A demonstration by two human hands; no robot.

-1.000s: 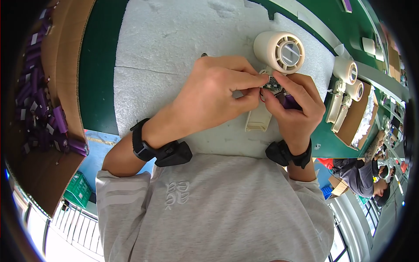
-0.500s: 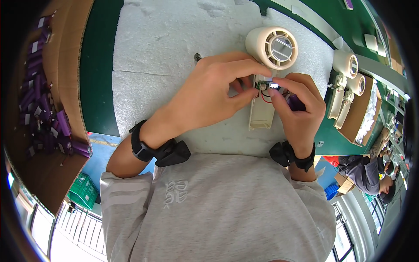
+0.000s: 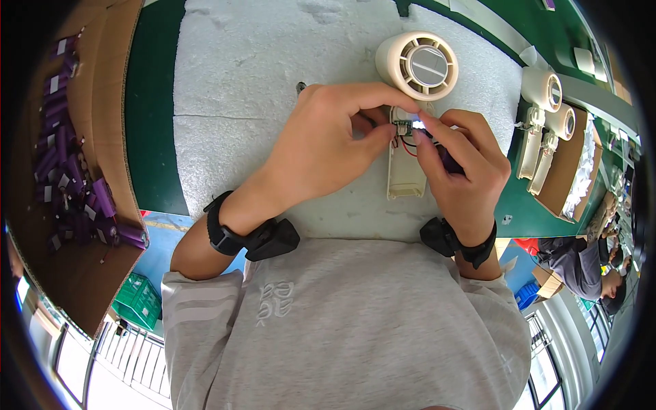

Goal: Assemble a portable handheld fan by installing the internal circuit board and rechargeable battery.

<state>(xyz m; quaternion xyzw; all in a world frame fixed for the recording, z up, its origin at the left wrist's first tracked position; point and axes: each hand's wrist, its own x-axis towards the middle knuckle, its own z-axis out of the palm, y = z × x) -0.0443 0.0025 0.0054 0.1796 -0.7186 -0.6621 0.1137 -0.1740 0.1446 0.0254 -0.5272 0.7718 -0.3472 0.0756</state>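
Note:
A cream handheld fan (image 3: 391,61) lies on the white foam sheet, its round head toward the far side and its open handle shell (image 3: 406,184) pointing at me. Within the handle's upper part sits a small green circuit board (image 3: 404,128) with a brightly lit display. My left hand (image 3: 318,133) pinches the board's left side between thumb and index finger. From the right, thumb and fingertips of my right hand (image 3: 468,154) close on the board's lit end. Beneath that hand a purple battery (image 3: 450,162) shows partly, and a red wire (image 3: 408,148) loops beside the board.
The foam sheet (image 3: 232,75) covers much of the green table (image 3: 154,102). At left stands a cardboard box (image 3: 102,273) of purple batteries. More cream fans (image 3: 536,89) and a carton (image 3: 570,198) with white contents are at right. A person (image 3: 581,266) sits farther right.
The fan and both hands appear slightly farther left, along with a small shift of the whole view. My fingers stay at the circuit board, and its display remains lit.

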